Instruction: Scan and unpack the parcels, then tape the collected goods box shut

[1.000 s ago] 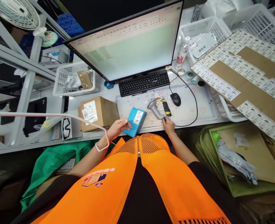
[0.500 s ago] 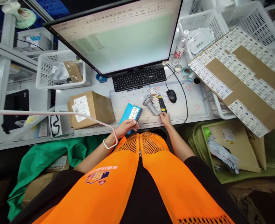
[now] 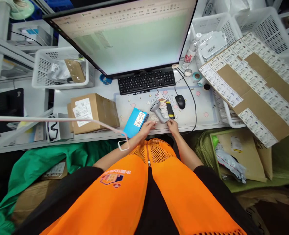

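Observation:
My left hand [image 3: 146,128] is at the desk's front edge, just right of a flat blue box [image 3: 132,125] with a white barcode label. Its fingers are pinched together; anything between them is too small to make out. My right hand [image 3: 173,127] is closed at the lower end of the grey barcode scanner [image 3: 158,112]. Whether it grips the handle or something small beside it cannot be told. A yellow and black box cutter [image 3: 170,110] lies just above that hand, beside the scanner.
A monitor [image 3: 125,39] and keyboard [image 3: 146,82] stand behind a patterned desk mat [image 3: 205,101] with a mouse [image 3: 180,101]. Brown cartons [image 3: 105,112] sit left. At right, a label-covered cardboard sheet [image 3: 254,81] leans over white baskets [image 3: 232,120]. A cable [image 3: 61,119] crosses the left side.
My left hand has moved right, off the blue box and towards my right hand. The blue box lies fully uncovered at its label. My right hand has barely moved.

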A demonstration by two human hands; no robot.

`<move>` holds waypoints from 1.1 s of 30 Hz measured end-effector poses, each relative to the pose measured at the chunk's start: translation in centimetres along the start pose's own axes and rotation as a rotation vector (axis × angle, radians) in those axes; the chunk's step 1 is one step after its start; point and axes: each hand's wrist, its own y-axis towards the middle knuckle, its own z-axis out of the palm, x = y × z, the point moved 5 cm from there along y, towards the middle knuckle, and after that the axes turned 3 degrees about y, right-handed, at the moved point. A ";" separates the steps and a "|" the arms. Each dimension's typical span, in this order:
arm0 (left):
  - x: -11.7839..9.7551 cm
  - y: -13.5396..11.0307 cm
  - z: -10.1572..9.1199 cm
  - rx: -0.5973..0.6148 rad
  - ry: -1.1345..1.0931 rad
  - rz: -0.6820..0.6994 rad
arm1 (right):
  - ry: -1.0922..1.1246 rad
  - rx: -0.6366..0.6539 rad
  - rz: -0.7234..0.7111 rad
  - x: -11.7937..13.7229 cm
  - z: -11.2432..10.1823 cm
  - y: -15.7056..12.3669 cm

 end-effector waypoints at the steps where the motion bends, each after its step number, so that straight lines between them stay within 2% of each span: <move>1: 0.9 1.3 1.5 -0.037 -0.003 0.014 | -0.005 0.007 0.009 0.1 -0.2 -0.2; 5: 3.3 5.8 6.3 -0.081 -0.064 0.010 | -0.032 0.045 0.059 0.3 -0.9 -1.1; 9: 3.3 8.7 8.4 -0.145 -0.139 0.006 | -0.064 0.081 0.086 1.2 -1.5 -1.5; 11: 2.8 9.4 9.0 -0.248 -0.140 0.020 | -0.082 0.076 0.080 2.1 -1.5 -1.6; 15: 0.3 9.2 10.1 -0.505 -0.029 0.140 | -0.150 -0.015 0.029 4.3 -2.0 -2.5; 19: -3.0 7.9 11.5 -0.545 0.043 0.279 | -0.163 -0.062 -0.068 7.0 -2.7 -3.4; 23: -5.2 6.8 12.3 -0.577 0.047 0.305 | -0.100 -0.075 -0.148 9.1 -2.9 -4.1; 26: -7.4 7.2 11.1 -0.615 0.039 0.313 | -0.086 -0.080 -0.170 9.0 -3.4 -5.7; 29: -10.6 7.4 7.4 -0.778 0.016 0.383 | -0.128 -0.045 -0.123 7.2 -4.3 -7.4; 31: -12.9 6.7 5.0 -0.844 0.025 0.465 | -0.179 0.007 -0.109 6.2 -4.3 -7.2; 33: -14.4 5.4 3.9 -0.805 0.058 0.514 | -0.271 0.090 -0.139 5.9 -3.2 -5.7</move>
